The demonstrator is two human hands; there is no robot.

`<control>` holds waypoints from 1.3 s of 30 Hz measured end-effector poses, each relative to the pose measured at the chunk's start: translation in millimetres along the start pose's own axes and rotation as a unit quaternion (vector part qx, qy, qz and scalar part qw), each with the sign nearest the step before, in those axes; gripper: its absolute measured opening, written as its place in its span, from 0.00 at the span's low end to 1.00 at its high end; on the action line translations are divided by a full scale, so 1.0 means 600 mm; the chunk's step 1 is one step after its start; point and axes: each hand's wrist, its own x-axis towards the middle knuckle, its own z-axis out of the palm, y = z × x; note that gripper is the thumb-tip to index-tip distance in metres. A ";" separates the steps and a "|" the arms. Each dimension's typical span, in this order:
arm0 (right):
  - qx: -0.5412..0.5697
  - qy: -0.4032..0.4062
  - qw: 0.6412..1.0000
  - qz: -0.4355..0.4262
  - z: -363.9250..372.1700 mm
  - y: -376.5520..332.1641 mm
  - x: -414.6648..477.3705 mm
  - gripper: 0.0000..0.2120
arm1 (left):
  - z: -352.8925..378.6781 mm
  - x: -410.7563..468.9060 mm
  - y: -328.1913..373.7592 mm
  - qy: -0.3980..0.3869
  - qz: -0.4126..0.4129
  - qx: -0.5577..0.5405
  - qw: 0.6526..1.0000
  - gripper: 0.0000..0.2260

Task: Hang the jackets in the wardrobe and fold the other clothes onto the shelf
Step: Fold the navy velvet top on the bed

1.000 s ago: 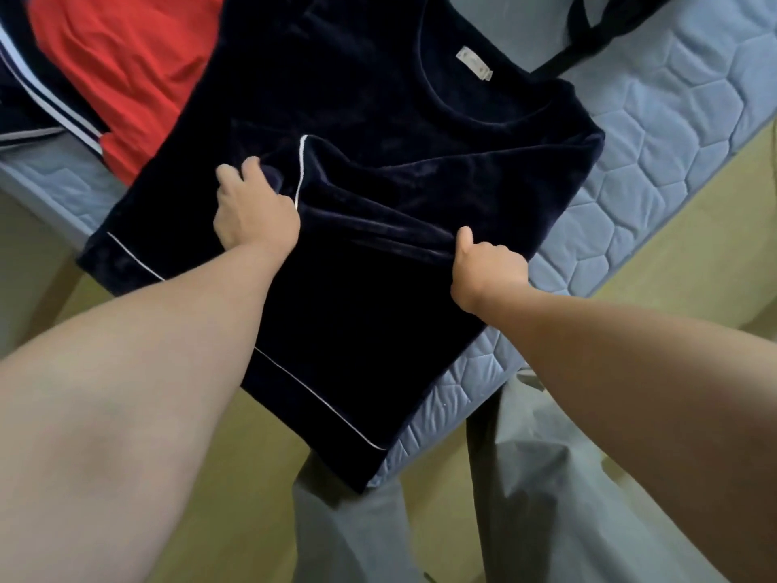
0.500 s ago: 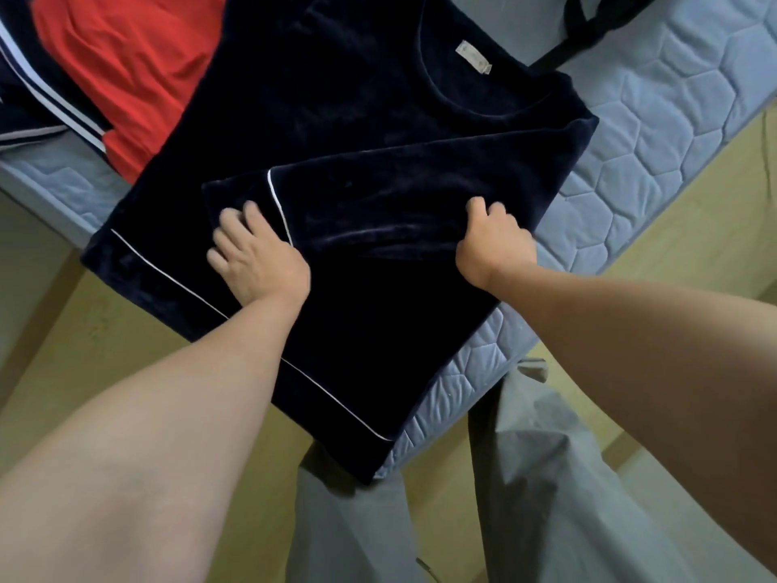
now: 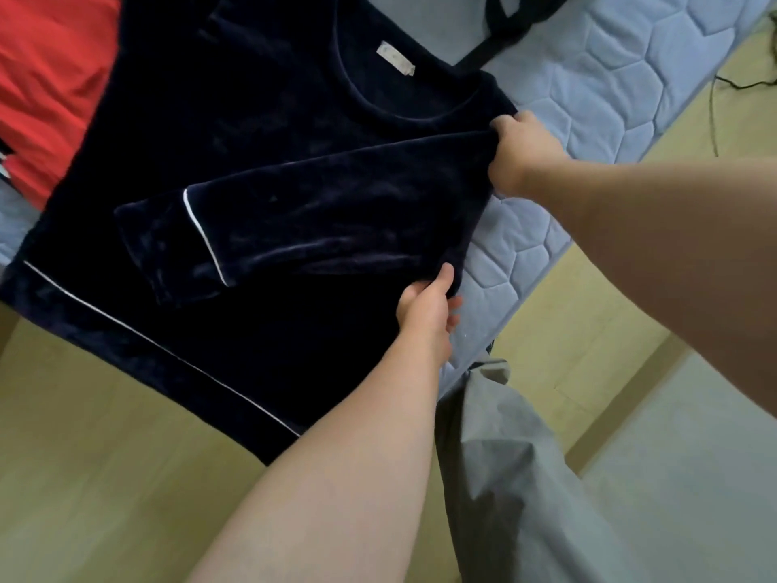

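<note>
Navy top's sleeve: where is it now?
Head view, centre: the sleeve lies folded across the navy top, cuff pointing left, between the left hand at its lower edge and the right hand at its shoulder end.

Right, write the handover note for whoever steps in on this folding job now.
Left hand: pinches the navy top at its side edge, below the folded sleeve.
Right hand: grips the same top at the shoulder fold.
Things: top lies flat on the mattress, hem over the edge; red garment beside it.
Done: one sleeve folded across the chest.
Left: finish folding, shelve it, then the red garment. Wardrobe and shelf not in view.
</note>
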 end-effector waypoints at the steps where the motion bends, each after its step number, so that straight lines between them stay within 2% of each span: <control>1: -0.005 -0.008 1.000 -0.003 -0.004 0.008 0.010 0.23 | 0.008 0.001 -0.002 0.018 -0.001 0.009 1.000 0.15; 2: -0.008 -0.009 1.000 -0.009 -0.007 0.015 0.017 0.19 | 0.016 0.003 -0.004 0.042 0.001 0.024 0.999 0.16; 4: -0.001 -0.009 0.999 -0.032 -0.009 0.026 0.025 0.16 | 0.028 0.006 -0.009 0.087 0.006 0.057 0.995 0.17; 7: -0.016 -0.027 0.997 -0.067 -0.022 0.043 0.029 0.16 | 0.048 0.009 -0.020 0.129 -0.001 0.072 0.989 0.14; 11: -0.078 -0.038 0.992 -0.095 -0.046 0.054 0.035 0.19 | 0.058 0.016 -0.022 0.144 -0.017 0.112 0.983 0.12; 14: -0.099 -0.044 0.990 -0.086 -0.037 0.054 0.028 0.19 | 0.050 0.024 -0.005 0.149 0.012 0.202 0.968 0.16; 16: -0.131 -0.032 0.989 -0.065 -0.027 0.042 0.014 0.19 | 0.035 0.015 0.015 0.131 0.054 0.304 0.942 0.25; 18: -0.163 0.015 0.985 -0.044 -0.018 0.024 -0.008 0.17 | 0.003 0.005 0.039 0.153 0.089 0.449 0.876 0.37; 19: -0.168 0.056 0.983 -0.039 -0.013 0.015 -0.019 0.16 | -0.021 0.002 0.054 0.195 0.126 0.520 0.822 0.39; 21: -0.161 0.146 0.974 -0.062 -0.004 -0.003 -0.040 0.16 | -0.077 0.002 0.091 0.291 0.240 0.596 0.708 0.32; 23: -0.144 0.191 0.960 -0.145 0.010 -0.031 -0.059 0.16 | -0.136 0.005 0.137 0.355 0.351 0.583 0.641 0.18; 24: -0.137 0.180 0.953 -0.201 0.021 -0.052 -0.068 0.15 | -0.167 0.009 0.159 0.379 0.384 0.580 0.611 0.14; 26: -0.133 0.102 0.945 -0.281 0.048 -0.097 -0.089 0.15 | -0.221 0.021 0.200 0.413 0.383 0.601 0.567 0.17; 27: -0.134 0.054 0.945 -0.293 0.063 -0.119 -0.098 0.15 | -0.244 0.028 0.220 0.424 0.358 0.604 0.572 0.20; 28: -0.136 0.005 0.947 -0.292 0.078 -0.137 -0.107 0.16 | -0.264 0.035 0.240 0.436 0.324 0.591 0.597 0.23; 30: -0.149 -0.083 0.950 -0.261 0.111 -0.162 -0.119 0.19 | -0.294 0.049 0.275 0.458 0.247 0.525 0.674 0.26; 32: -0.158 -0.126 0.955 -0.218 0.135 -0.173 -0.126 0.21 | -0.313 0.059 0.303 0.465 0.196 0.466 0.727 0.28; 34: -0.148 -0.124 0.965 -0.180 0.151 -0.181 -0.135 0.23 | -0.328 0.065 0.323 0.450 0.201 0.457 0.741 0.29; 37: -0.148 -0.116 0.973 -0.134 0.163 -0.192 -0.142 0.27 | -0.347 0.074 0.349 0.421 0.236 0.481 0.732 0.30; 39: -0.158 -0.126 0.973 -0.113 0.164 -0.199 -0.143 0.29 | -0.359 0.083 0.373 0.430 0.230 0.438 0.755 0.31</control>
